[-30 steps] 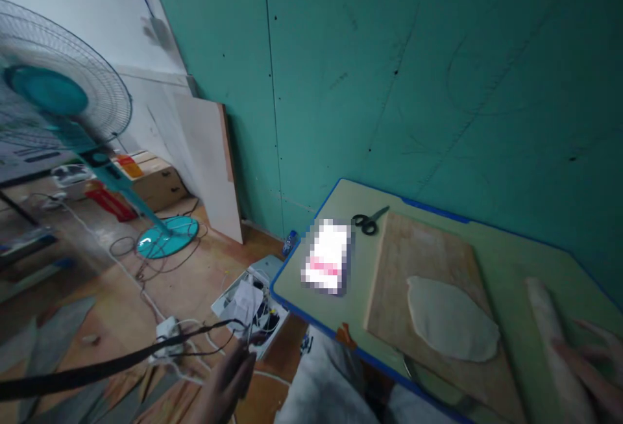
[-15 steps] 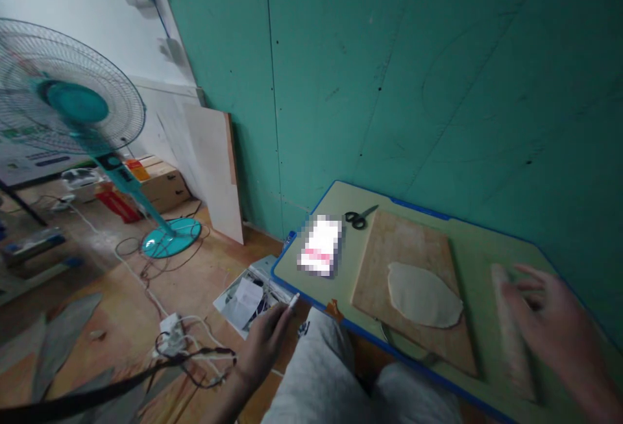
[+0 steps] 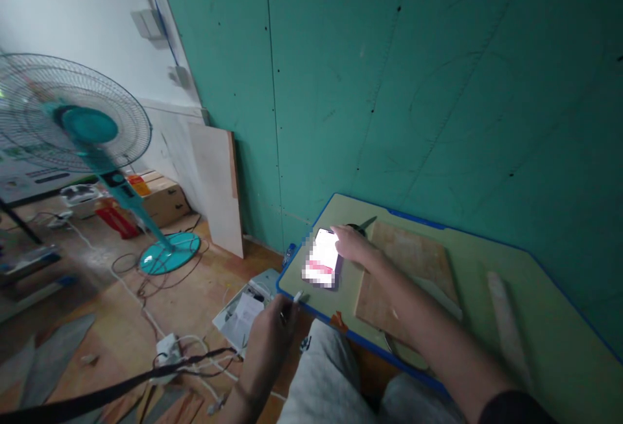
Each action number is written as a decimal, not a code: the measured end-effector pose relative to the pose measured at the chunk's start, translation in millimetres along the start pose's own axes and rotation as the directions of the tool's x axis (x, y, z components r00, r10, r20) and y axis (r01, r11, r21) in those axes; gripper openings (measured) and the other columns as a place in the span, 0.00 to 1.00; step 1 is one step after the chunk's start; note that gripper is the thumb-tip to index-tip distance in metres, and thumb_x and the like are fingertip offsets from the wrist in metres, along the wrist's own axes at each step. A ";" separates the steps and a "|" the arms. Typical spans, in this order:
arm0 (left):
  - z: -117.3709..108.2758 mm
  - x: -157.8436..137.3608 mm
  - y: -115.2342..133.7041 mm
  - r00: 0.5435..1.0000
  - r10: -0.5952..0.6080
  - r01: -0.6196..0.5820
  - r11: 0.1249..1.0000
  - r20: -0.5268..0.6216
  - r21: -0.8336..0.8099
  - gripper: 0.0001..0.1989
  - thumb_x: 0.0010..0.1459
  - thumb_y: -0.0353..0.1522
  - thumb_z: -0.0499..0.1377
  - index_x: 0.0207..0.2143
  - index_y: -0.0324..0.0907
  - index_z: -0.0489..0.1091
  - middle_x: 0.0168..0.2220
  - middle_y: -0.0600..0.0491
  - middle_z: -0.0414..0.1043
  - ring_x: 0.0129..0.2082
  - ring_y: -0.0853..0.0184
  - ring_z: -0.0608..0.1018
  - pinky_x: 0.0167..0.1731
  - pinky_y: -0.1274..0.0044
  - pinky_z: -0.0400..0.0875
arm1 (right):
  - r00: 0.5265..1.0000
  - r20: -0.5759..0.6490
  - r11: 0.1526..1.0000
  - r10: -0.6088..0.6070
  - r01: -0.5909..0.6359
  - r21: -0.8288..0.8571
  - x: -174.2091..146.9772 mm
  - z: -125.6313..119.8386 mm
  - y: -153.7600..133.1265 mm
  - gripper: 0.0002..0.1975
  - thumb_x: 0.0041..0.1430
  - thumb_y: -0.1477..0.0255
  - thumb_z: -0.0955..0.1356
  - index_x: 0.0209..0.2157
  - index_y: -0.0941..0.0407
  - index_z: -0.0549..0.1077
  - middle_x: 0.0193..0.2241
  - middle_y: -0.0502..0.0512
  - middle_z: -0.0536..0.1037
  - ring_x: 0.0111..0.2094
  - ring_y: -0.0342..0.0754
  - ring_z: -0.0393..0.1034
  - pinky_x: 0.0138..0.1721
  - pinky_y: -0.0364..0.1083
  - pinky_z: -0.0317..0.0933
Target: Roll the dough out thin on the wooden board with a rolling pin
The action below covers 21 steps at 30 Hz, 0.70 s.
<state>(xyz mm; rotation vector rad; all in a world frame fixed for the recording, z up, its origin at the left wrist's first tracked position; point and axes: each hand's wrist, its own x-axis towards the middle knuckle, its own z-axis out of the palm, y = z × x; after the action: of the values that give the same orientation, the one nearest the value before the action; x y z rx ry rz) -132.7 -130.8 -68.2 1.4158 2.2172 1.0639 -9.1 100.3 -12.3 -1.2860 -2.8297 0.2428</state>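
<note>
Right hand fingers touch the lit phone.

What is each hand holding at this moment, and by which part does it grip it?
The left hand pinches a thin white-tipped cable just behind its tip. The right hand holds nothing; its fingertips rest on the lit phone lying on the table.

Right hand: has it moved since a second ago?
Yes. The right hand left the rolling pin and crossed leftward over the cutting board to the phone.
</note>
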 end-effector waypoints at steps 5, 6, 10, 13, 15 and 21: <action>1.4 0.2 -1.1 1.000 0.003 -0.005 0.995 0.015 0.095 0.11 0.59 0.36 0.53 0.25 0.43 0.66 0.21 0.54 0.71 0.22 0.68 0.73 0.24 0.80 0.58 | 0.999 0.024 0.999 0.041 -0.041 -0.033 -7.2 -0.2 -8.4 0.21 0.58 0.81 0.59 0.50 0.65 0.74 0.50 0.69 0.74 0.52 0.54 0.67 0.52 0.45 0.56; 2.1 -0.2 -1.1 1.000 0.007 -0.008 0.994 0.013 0.111 0.11 0.59 0.36 0.53 0.25 0.43 0.66 0.22 0.54 0.71 0.23 0.68 0.73 0.24 0.80 0.58 | 0.998 0.028 0.998 0.051 -0.050 -0.039 -9.2 -0.5 -11.1 0.20 0.58 0.81 0.59 0.48 0.64 0.75 0.49 0.69 0.74 0.51 0.54 0.67 0.51 0.45 0.57; 2.2 -0.5 -0.2 0.999 0.001 -0.007 0.986 0.037 0.165 0.09 0.61 0.33 0.52 0.27 0.43 0.67 0.24 0.54 0.72 0.25 0.68 0.74 0.25 0.80 0.56 | 0.997 0.034 0.996 0.070 -0.068 -0.050 -13.9 -1.0 -22.1 0.18 0.59 0.80 0.59 0.44 0.63 0.76 0.47 0.69 0.74 0.50 0.55 0.67 0.50 0.45 0.57; -0.7 1.7 0.5 0.998 -0.025 0.011 0.978 0.064 0.209 0.08 0.61 0.33 0.53 0.29 0.43 0.67 0.24 0.55 0.72 0.25 0.68 0.74 0.25 0.80 0.55 | 0.996 0.037 0.996 0.078 -0.076 -0.046 -14.4 -1.1 -26.1 0.18 0.59 0.81 0.58 0.44 0.64 0.76 0.46 0.68 0.73 0.49 0.54 0.68 0.49 0.44 0.57; -3.0 3.3 0.9 0.996 -0.045 0.028 0.973 0.070 0.229 0.08 0.61 0.32 0.53 0.29 0.42 0.67 0.24 0.55 0.71 0.25 0.68 0.73 0.25 0.80 0.54 | 0.996 0.038 0.996 0.081 -0.080 -0.042 -14.2 -0.6 -26.5 0.18 0.59 0.81 0.58 0.44 0.64 0.76 0.46 0.68 0.73 0.49 0.54 0.68 0.48 0.44 0.58; -9.8 5.2 3.6 0.996 -0.053 0.027 0.950 0.078 0.310 0.09 0.64 0.31 0.52 0.30 0.42 0.67 0.25 0.54 0.72 0.26 0.68 0.74 0.26 0.80 0.54 | 0.997 0.025 0.996 0.074 -0.073 -0.048 -12.5 4.3 -26.1 0.18 0.59 0.80 0.59 0.44 0.63 0.76 0.48 0.68 0.73 0.48 0.54 0.68 0.47 0.46 0.59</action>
<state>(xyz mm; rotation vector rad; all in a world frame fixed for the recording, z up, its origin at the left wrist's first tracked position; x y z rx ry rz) -138.7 -129.6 -58.2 1.4977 2.4163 0.6475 -20.8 73.4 -12.1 -1.4085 -2.8299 0.1974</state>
